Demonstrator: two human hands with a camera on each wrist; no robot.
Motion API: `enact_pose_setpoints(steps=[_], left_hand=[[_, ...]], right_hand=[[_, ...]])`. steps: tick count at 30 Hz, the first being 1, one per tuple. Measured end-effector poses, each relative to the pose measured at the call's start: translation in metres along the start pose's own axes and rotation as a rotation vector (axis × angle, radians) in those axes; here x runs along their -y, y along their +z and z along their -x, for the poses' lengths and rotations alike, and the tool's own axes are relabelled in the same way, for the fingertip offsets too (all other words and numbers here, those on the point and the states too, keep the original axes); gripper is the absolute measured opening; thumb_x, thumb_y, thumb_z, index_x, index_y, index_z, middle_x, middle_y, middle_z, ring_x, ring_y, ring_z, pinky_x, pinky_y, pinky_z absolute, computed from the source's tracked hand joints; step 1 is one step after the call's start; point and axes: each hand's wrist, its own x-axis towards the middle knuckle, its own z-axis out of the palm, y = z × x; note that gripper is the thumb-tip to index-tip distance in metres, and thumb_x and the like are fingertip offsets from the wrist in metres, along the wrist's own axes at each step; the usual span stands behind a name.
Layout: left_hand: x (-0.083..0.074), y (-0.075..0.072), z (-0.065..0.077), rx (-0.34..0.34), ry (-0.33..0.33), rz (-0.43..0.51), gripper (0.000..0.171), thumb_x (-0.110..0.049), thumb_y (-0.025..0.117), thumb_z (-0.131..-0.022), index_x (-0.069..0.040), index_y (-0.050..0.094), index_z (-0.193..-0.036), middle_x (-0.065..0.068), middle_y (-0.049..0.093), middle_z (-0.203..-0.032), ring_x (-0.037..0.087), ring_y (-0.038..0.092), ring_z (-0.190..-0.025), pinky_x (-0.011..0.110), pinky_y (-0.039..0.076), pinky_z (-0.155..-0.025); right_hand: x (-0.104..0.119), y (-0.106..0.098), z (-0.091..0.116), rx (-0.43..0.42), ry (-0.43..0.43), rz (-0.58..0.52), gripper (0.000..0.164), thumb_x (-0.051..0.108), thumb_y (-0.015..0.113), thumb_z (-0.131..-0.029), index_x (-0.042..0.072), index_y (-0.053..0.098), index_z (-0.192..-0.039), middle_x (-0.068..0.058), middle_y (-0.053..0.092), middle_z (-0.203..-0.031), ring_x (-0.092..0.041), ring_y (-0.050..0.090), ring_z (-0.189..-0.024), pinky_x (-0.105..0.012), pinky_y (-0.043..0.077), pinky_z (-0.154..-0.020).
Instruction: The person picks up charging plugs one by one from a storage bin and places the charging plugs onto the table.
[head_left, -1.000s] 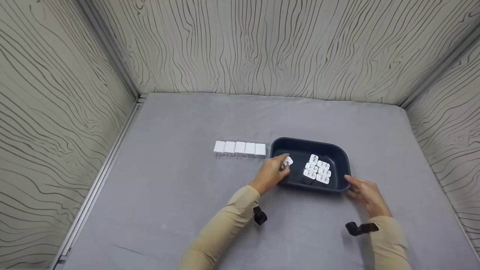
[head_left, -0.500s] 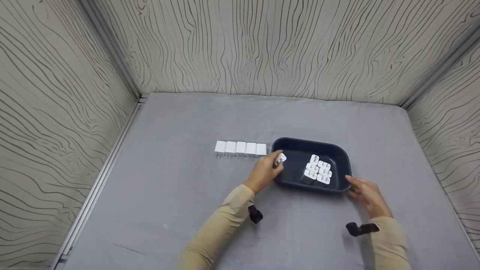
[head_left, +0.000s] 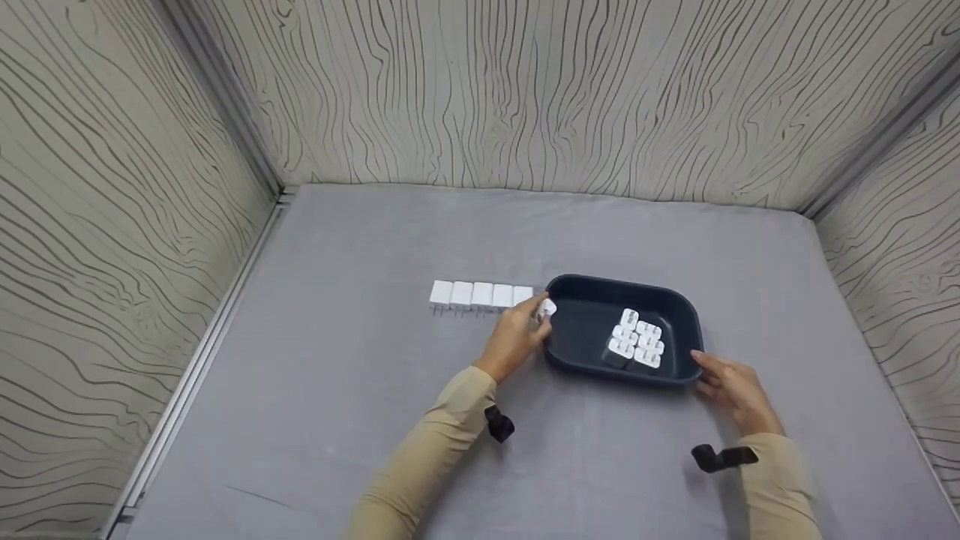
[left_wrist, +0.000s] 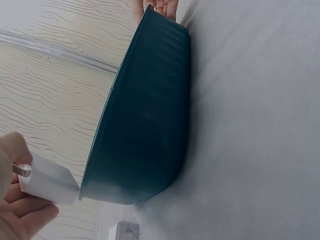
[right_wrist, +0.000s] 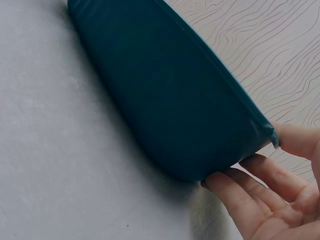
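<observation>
A white plug charger (head_left: 548,308) is pinched by my left hand (head_left: 511,341) at the left rim of a dark blue basin (head_left: 585,334). In the left wrist view the charger (left_wrist: 49,181) lies between thumb and fingers, a metal prong by the thumb, its far end close to the rim. My right hand (head_left: 739,391) holds the basin's near right corner; in the right wrist view its thumb is at the rim and its fingers (right_wrist: 227,192) press the outer wall. Several white chargers (head_left: 636,346) stand grouped inside the basin, prong faces up.
Left of the basin, several white chargers (head_left: 481,294) lie side by side in a straight row, prongs toward me. The row's right end is close to the basin and my left fingers. Grey cloth (head_left: 337,390) covers the table, with patterned panels (head_left: 480,90) around it.
My left hand has moved left with the charger, from over the basin's inside to its left rim. The right hand, the basin and the row have stayed nearly in place.
</observation>
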Motion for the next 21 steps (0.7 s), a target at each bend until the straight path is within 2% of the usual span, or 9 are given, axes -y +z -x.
enact_pose_setpoints(steps=[5,12,21], left_hand=[[0.008,-0.001,0.001,-0.015,-0.001,-0.017,0.037,-0.005,0.06,-0.088,0.004,0.06,-0.124,0.019,0.07,-0.115,0.024,0.07,-0.1,0.029,0.058,-0.086],[0.017,-0.002,0.006,-0.006,0.012,-0.054,0.037,-0.005,0.062,-0.086,0.005,0.061,-0.122,0.016,0.072,-0.106,0.023,0.071,-0.09,0.03,0.058,-0.081],[0.025,-0.002,0.014,0.087,0.004,-0.114,0.036,-0.006,0.061,-0.088,0.003,0.06,-0.124,0.013,0.072,-0.102,0.018,0.068,-0.083,0.027,0.057,-0.074]], right_hand=[[-0.001,-0.001,-0.001,0.004,0.008,-0.016,0.012,0.03,0.068,-0.089,0.021,0.07,-0.096,0.02,0.066,-0.086,0.007,0.065,-0.084,-0.013,0.055,-0.08],[0.0,-0.002,-0.002,0.017,0.013,-0.027,0.006,0.03,0.067,-0.09,0.025,0.07,-0.091,0.019,0.069,-0.086,0.006,0.066,-0.084,-0.013,0.055,-0.079],[0.001,0.001,-0.001,0.041,-0.006,-0.122,0.009,0.024,0.065,-0.091,0.027,0.069,-0.084,0.02,0.07,-0.082,0.007,0.067,-0.084,-0.012,0.055,-0.077]])
